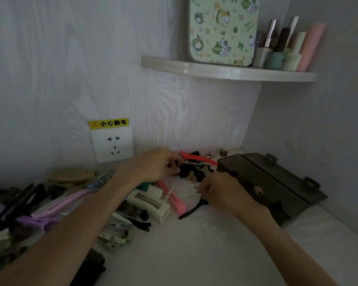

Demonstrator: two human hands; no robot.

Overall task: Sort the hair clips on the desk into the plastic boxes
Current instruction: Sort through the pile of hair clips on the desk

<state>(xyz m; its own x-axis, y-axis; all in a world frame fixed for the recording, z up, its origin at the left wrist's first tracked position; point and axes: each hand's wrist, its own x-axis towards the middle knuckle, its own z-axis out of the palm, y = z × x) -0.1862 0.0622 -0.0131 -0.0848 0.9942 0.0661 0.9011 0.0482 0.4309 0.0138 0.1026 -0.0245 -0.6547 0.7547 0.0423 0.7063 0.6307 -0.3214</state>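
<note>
Hair clips lie scattered over the white desk. My left hand (155, 168) reaches into a pile of small dark clips (191, 172) near the wall and pinches a small black clip (175, 163). My right hand (221, 190) hovers with curled fingers over the desk just left of the dark plastic box (262, 182), whose lid lies open behind it. Whether the right hand holds anything is hidden. A long black clip (192, 209) lies under it. A red clip (196, 157), a pink clip (174, 199) and a cream claw clip (151, 201) lie nearby.
At the left lie purple clips (50, 213), a beige claw clip (72, 175) and more dark clips. A wall socket (112, 146) with a yellow warning label sits behind. A corner shelf (225, 70) above carries a patterned mirror and cosmetics bottles.
</note>
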